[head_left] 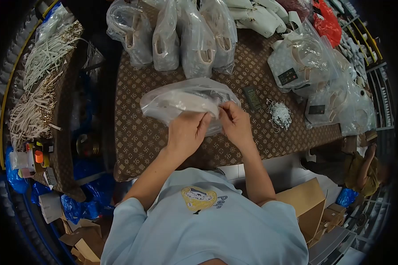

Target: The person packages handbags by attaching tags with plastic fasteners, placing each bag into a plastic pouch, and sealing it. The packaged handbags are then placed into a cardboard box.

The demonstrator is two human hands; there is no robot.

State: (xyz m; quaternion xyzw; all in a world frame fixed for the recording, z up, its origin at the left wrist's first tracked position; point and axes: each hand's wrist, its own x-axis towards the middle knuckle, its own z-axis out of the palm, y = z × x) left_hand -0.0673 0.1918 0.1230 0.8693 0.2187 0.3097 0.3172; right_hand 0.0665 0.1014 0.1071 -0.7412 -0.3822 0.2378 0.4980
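Observation:
A clear plastic bag [157, 99] lies on the brown patterned tabletop, with a whitish handbag [190, 102] partly visible in it. My left hand [186, 134] is closed on the bag's near side, thumb up against the whitish piece. At its right end my right hand [235, 123] pinches with thumb and forefinger; what exactly lies between the fingertips is too small to tell. To the right of that hand are a stack of dark tags [252, 97] and a tangled heap of white strings [279, 115].
Several plastic-wrapped handbags [166, 48] stand along the far side. More bagged handbags [309, 66] with dark tags fill the right, near a red plastic bag [326, 24]. Bundles of pale straps [37, 104] cover a side table at left. A cardboard box [303, 205] sits below right, near another person [362, 170].

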